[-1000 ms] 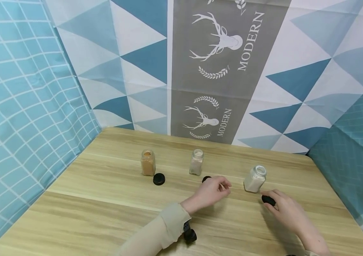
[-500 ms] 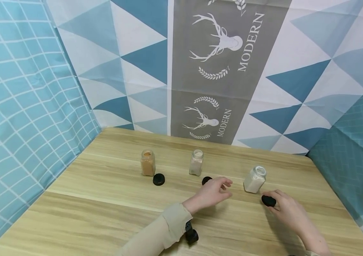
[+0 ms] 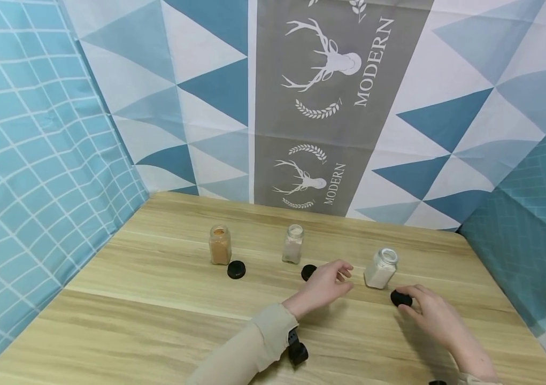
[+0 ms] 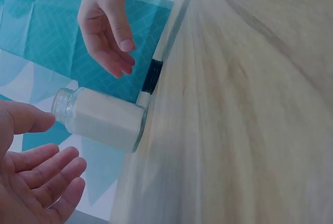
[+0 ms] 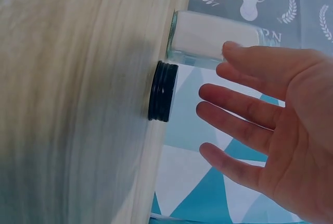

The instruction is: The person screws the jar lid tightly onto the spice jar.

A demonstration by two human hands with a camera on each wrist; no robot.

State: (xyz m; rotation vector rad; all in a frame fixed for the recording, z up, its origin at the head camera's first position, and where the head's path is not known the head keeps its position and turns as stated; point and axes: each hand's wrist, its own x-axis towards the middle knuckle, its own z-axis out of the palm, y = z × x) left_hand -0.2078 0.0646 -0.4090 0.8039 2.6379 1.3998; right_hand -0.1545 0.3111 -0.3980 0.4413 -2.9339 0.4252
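At the right stands an uncapped glass jar of white powder (image 3: 381,269), upright on the table. Its black lid (image 3: 401,298) lies in front of it, and in the right wrist view this lid (image 5: 163,91) rests flat on the wood. My right hand (image 3: 435,316) hovers just above the lid; its fingers (image 5: 234,109) are spread and apart from it. My left hand (image 3: 325,284) is left of the jar with loosely bent fingers and holds nothing. In the left wrist view its thumb (image 4: 31,119) appears near the jar's neck (image 4: 63,105).
An uncapped jar of pale powder (image 3: 293,245) stands in the middle, its black lid (image 3: 308,272) partly behind my left hand. Farther left is an uncapped jar of orange powder (image 3: 220,246) with a black lid (image 3: 236,270). Patterned cloth (image 3: 301,107) hangs behind the wooden table (image 3: 157,331).
My right hand has let go of the black lid, which now lies flat on the table near the white powder jar. The left hand has shifted slightly right. The view has moved a little.
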